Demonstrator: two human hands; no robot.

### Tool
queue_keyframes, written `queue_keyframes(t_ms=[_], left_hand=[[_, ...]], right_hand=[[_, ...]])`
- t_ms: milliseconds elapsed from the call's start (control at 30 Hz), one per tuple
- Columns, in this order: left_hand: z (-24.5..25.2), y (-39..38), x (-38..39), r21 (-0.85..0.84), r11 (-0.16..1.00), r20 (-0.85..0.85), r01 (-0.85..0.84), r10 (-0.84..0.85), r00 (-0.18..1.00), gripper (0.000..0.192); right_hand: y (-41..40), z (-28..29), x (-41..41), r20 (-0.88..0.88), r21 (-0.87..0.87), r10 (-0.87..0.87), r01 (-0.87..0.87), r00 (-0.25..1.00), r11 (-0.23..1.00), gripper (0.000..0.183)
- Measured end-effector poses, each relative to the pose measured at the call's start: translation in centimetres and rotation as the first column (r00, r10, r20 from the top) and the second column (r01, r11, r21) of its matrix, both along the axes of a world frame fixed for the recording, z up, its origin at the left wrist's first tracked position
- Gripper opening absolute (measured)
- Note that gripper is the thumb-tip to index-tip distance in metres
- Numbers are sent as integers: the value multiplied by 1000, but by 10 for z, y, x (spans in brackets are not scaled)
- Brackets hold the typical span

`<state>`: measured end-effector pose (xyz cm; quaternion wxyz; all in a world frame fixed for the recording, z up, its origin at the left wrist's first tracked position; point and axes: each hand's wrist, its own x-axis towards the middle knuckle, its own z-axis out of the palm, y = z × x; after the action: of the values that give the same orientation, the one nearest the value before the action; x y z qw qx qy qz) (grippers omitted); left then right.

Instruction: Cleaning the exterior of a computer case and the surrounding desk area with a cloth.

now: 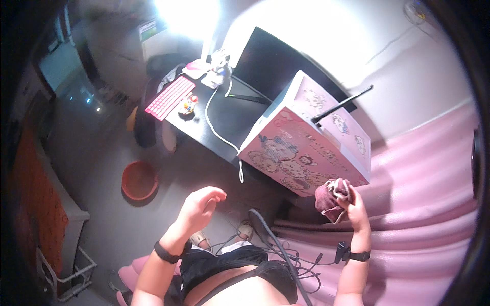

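Observation:
A bunched maroon cloth with a pale edge (pixel 330 199) is gripped in my right hand (pixel 358 211), just below the near corner of a pink computer case (pixel 291 160). Cartoon animals and writing cover the case's panels, and a black rod-like antenna (pixel 340 104) sticks out from it. My left hand (pixel 201 208) hovers in front of the black desk (pixel 222 126), loosely curved, with nothing visible in it. The desk bears the case, a black monitor (pixel 279 65) and a white cable (pixel 211 126), whose looped end hangs over the front edge.
A pink keyboard (pixel 171 97) and a small colourful ornament (pixel 187 105) sit at the desk's left end, near a bright lamp (pixel 187 15). On the floor stands a red basin (pixel 139 180). Black cables (pixel 302 264) tangle beside my lap. A pink curtain (pixel 425 183) hangs at right.

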<state>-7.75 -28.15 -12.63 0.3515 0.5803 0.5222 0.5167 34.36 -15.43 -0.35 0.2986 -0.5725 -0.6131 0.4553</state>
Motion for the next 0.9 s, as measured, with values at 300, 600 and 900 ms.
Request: queue_keyframes(t_ms=[300,600,900], left_hand=[[28,121,54,108,991,308,-85,47,950,30],[67,249,91,-81,985,246,-152,167,955,55],[33,260,92,-1,927,36,-375,375,926,41]], right_hand=[[5,-19,119,-50,28,-186,187,981,982,38],[60,-26,135,-278,11,-199,211,940,977,61],[100,-60,86,96,294,-527,482,844,825,72]])
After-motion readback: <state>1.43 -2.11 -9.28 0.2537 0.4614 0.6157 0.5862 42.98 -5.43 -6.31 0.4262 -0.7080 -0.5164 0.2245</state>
